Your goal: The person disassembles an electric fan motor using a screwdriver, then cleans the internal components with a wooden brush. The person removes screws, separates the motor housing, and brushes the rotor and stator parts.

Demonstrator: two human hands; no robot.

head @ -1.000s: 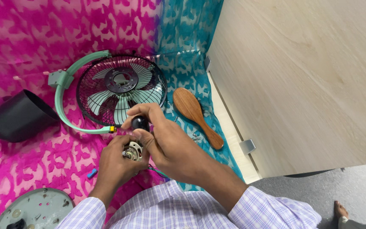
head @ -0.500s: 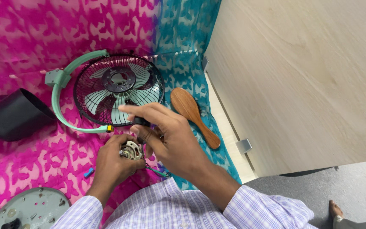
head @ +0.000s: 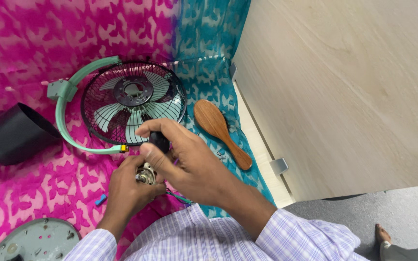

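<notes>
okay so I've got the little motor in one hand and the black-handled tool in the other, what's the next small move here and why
Probably hold the motor steady in the left hand and press the tool straight down while turning. The right hand grips the black handle directly above the motor, so the tip seems to sit on it already, though the tip itself is hidden. The fan cage lies close behind, so keep the motion small.

One head-worn camera looks steeply down, close over the cloth-covered floor (head: 35, 43).
</notes>
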